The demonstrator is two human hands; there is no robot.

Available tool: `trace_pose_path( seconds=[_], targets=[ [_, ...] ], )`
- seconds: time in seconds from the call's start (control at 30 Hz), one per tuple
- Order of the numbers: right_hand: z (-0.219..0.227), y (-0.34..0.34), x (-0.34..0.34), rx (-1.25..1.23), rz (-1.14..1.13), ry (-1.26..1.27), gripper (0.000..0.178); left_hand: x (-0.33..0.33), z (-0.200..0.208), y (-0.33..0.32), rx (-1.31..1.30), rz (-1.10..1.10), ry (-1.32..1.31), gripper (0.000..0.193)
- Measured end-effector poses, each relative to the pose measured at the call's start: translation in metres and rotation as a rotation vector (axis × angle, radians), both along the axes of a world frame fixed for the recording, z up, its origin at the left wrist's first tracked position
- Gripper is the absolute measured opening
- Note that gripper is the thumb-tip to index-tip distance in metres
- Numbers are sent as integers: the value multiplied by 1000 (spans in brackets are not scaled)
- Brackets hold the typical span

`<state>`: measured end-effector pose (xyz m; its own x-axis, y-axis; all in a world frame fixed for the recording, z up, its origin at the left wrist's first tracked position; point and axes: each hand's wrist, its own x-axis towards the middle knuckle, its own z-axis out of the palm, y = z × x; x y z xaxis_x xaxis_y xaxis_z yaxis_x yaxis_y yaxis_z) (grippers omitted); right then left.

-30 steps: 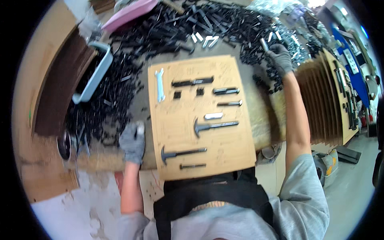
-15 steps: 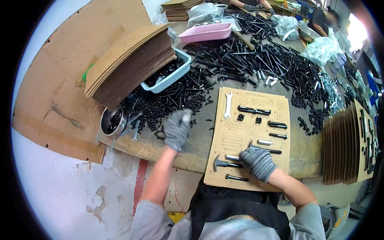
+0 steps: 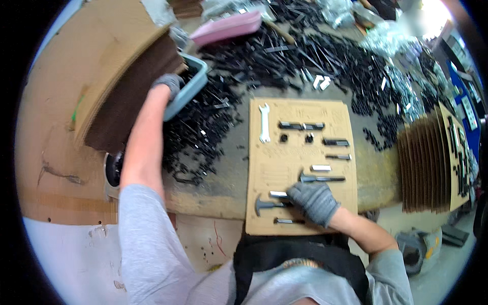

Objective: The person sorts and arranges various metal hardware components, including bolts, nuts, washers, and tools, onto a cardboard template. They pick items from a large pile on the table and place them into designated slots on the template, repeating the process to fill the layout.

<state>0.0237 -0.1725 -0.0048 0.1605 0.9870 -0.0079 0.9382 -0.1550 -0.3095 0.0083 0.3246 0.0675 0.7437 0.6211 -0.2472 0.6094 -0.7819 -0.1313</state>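
In a grey knit glove, my left hand [image 3: 169, 84] reaches into the light blue tray [image 3: 189, 95] at the left; its fingers are hidden behind the tray's contents and the cardboard stack. My right hand [image 3: 315, 203], gloved too, rests curled over the lower part of a printed cardboard sheet [image 3: 274, 173]; whatever its fingers hold does not show. Beside its fingertips lie a silver cylinder [image 3: 278, 194] and a dark hooked puller arm [image 3: 272, 205]. Another hooked puller arm [image 3: 323, 178] lies just above. The sheet also bears a silver open-ended wrench [image 3: 264, 123] and a long black threaded rod [image 3: 301, 125].
Small black parts [image 3: 203, 137] are heaped across the table's left and far side. A pink tray [image 3: 227, 29] stands at the back. Tall stacked cardboard [image 3: 129, 96] borders the blue tray. More upright cardboard sheets [image 3: 424, 168] stand at the right, and clear plastic bags [image 3: 389, 40] lie behind.
My left hand has moved from the table edge up and left into the blue tray. My right hand stays on the sheet. The whole view has shifted.
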Motion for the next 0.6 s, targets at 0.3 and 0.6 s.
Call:
trace_pose_path(
  seconds=[0.3,0.6],
  targets=[
    [1,0,-1,-26,4,38,17,-29,8,-25,247,-85,-276,31],
    [22,-71,54,488,-576,245,7,-32,12,-231,-682,-450,-1004,20]
  ],
)
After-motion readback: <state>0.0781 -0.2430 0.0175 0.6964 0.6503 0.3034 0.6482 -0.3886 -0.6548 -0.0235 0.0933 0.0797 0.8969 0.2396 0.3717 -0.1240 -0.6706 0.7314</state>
